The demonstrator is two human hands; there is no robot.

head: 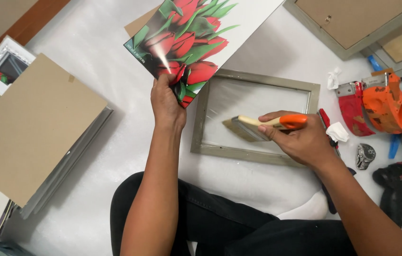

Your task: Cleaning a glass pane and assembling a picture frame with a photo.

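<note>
The left hand (165,102) is raised at the end of a nearly straight forearm, fingers curled shut on the lower corner of a glossy printed picture of red tulips with green leaves (189,35), which it holds tilted up above the white sheet-covered floor (92,42). The right hand (303,140) reaches in from the right with the wrist bent inward, closed around the orange-tipped pale wooden handle of a wide flat paintbrush (260,127). The bristles point left and lie over the glass of a grey-green rectangular wooden picture frame (258,156) that lies flat on the floor, just beside the picture's lower corner and in front of the person's dark-trousered knees.

To the left, a brown cardboard backing board (32,125) rests on a stack of grey frames. At the upper right lie two more frames with brown backings (352,23). To the right of the frame sit an orange tape dispenser (386,106), crumpled white tissue (337,132), a metal wristwatch (365,155) and a black cordless drill (397,182).
</note>
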